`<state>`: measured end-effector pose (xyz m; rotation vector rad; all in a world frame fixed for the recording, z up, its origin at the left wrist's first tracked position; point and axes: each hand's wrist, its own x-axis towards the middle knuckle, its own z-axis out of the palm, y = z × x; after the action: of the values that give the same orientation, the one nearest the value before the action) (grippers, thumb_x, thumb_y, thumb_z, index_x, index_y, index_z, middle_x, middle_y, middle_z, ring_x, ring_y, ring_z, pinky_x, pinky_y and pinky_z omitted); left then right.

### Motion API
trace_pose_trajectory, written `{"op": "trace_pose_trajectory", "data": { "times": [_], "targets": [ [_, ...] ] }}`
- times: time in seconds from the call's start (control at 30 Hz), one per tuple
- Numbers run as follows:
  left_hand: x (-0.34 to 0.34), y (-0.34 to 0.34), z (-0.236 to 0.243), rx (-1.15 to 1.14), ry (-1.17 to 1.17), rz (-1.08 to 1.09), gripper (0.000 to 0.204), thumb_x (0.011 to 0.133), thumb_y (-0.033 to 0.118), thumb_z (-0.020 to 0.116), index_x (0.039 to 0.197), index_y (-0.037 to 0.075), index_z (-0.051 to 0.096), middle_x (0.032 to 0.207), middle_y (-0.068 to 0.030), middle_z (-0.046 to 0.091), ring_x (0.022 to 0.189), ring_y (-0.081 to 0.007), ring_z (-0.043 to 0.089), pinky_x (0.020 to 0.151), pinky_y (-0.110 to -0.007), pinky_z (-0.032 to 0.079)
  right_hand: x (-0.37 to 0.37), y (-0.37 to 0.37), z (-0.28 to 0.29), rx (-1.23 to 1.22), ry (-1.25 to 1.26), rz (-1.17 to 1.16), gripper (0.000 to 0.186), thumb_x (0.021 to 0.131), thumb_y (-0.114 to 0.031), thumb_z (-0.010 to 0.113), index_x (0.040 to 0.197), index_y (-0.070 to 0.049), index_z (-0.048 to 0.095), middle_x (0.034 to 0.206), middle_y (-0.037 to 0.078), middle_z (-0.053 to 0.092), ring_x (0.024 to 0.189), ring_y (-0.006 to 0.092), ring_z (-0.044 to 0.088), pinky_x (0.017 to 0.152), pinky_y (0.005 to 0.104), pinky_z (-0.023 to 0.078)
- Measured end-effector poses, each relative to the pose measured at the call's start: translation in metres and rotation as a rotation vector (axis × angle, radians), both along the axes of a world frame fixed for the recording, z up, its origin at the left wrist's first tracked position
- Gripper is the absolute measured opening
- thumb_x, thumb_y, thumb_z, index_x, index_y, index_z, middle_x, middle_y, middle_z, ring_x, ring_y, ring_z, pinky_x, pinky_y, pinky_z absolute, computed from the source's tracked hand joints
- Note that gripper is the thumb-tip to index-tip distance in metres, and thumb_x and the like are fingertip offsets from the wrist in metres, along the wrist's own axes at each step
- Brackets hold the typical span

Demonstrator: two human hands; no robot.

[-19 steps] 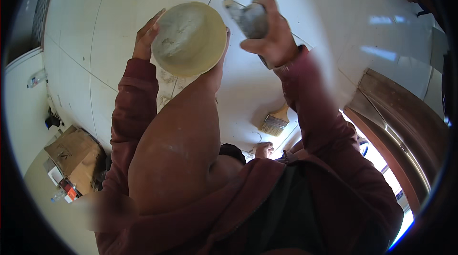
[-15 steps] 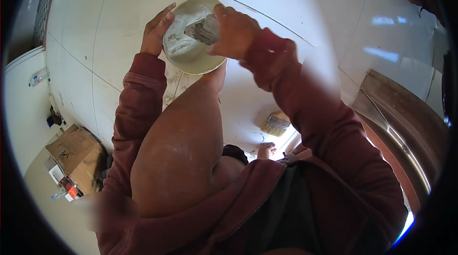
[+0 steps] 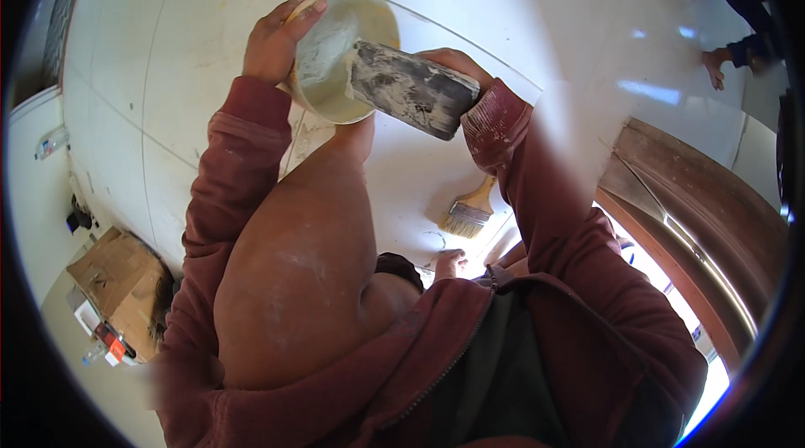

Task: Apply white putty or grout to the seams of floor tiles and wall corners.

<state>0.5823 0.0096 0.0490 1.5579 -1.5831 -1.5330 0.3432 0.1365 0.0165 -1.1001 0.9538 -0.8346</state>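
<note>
Bowl point(image 3: 379, 22), pale paste inside: located ahead of my bare leg point(image 3: 293, 272), my left hand point(image 3: 275, 41) gripping its left side. My right hand point(image 3: 459, 65) grasps a smeared flat tool point(image 3: 411, 89), its end overlapping the bowl's right side; contact unclear. Brush point(image 3: 467, 212) lies on the floor point(image 3: 402, 176).
</note>
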Motion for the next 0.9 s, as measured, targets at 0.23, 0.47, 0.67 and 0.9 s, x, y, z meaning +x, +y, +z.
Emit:
{"op": "trace_pose_trajectory", "data": {
  "times": [0.23, 0.47, 0.67, 0.9],
  "targets": [
    [-0.008, 0.003, 0.013, 0.081, 0.087, 0.073, 0.048, 0.081, 0.029, 0.062, 0.113, -0.007, 0.054, 0.105, -0.0101, 0.059, 0.098, -0.0148, 0.053, 0.088, -0.026, 0.039, -0.098, 0.085, 0.011, 0.592, -0.201, -0.785, 0.025, 0.084, -0.011, 0.050, 0.105, 0.003, 0.051, 0.092, 0.012, 0.062, 0.079, 0.0192, 0.062, 0.074, 0.0303, 0.050],
    [-0.030, -0.008, 0.018, 0.031, 0.019, -0.040, 0.066, 0.076, 0.040, 0.063, 0.117, -0.010, 0.049, 0.106, -0.0168, 0.059, 0.098, -0.0192, 0.055, 0.086, -0.027, 0.041, -0.048, 0.062, -0.052, 0.398, 1.486, -0.317, 0.048, 0.077, -0.020, 0.053, 0.118, -0.004, 0.032, 0.108, 0.028, 0.043, 0.090, 0.0402, 0.055, 0.078, 0.0416, 0.048],
    [-0.018, -0.011, 0.010, 0.021, -0.072, -0.051, 0.066, 0.077, 0.038, 0.063, 0.118, -0.010, 0.047, 0.107, -0.0167, 0.058, 0.098, -0.0189, 0.055, 0.087, -0.026, 0.041, -0.029, 0.035, 0.003, 0.547, 1.321, -0.450, 0.041, 0.079, -0.020, 0.050, 0.113, -0.002, 0.037, 0.100, 0.032, 0.050, 0.094, 0.0456, 0.054, 0.081, 0.0474, 0.046],
    [-0.012, -0.012, -0.002, 0.066, -0.025, -0.037, 0.060, 0.077, 0.037, 0.063, 0.116, -0.007, 0.051, 0.104, -0.0154, 0.059, 0.096, -0.0185, 0.055, 0.084, -0.026, 0.042, -0.035, 0.045, 0.010, 0.535, 1.370, -0.196, 0.042, 0.080, -0.022, 0.049, 0.114, -0.002, 0.034, 0.101, 0.032, 0.048, 0.090, 0.0464, 0.055, 0.077, 0.0483, 0.047]
  ]
}}
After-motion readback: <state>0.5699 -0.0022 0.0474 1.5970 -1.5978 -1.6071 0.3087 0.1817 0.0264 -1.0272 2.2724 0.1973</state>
